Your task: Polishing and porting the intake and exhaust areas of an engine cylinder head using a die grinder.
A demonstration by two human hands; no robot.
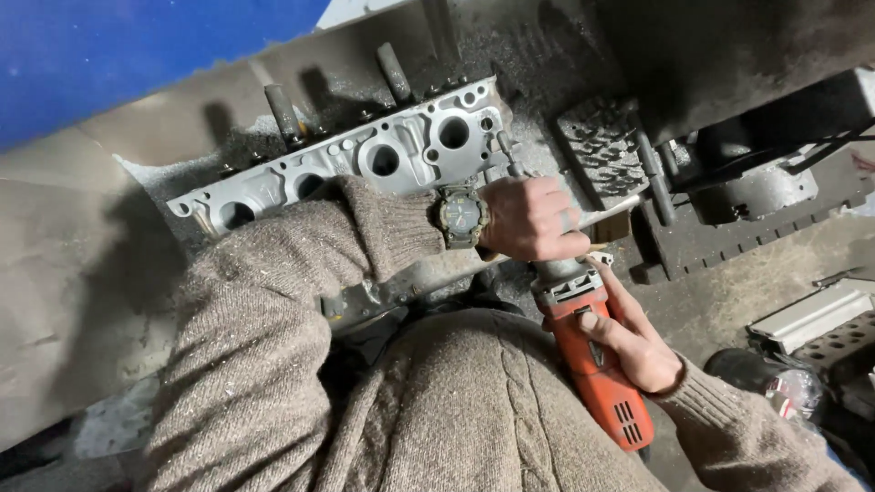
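You have both hands closed on the orange grinder (597, 364), which sits just right of centre, close to your body and below the grey cylinder head (365, 164) lying on the bench (82, 273). Your left hand (533, 219) is wrapped tight around the tool's front end, wristwatch (460, 216) facing up; your right hand (629, 333) grips the orange body from the right side, thumb laid across the top. The tool's long axis runs diagonally: vented tail near and to the right, nose far and to the left, pointing up toward the right end of the casting. The working tip itself is hidden behind your left hand, so I cannot tell whether it touches metal. Risks, as I judge them: your knitted sleeves (273, 301) are loose, already dusted with swarf, and lie near the nose; a snag there would pull the tool off line. The casting appears to rest unclamped among chips, so a sideways push could shift it. The studs (283, 111) standing at its far edge, and the dark machinery (756, 173) at the right, leave you little room if the tool kicks.
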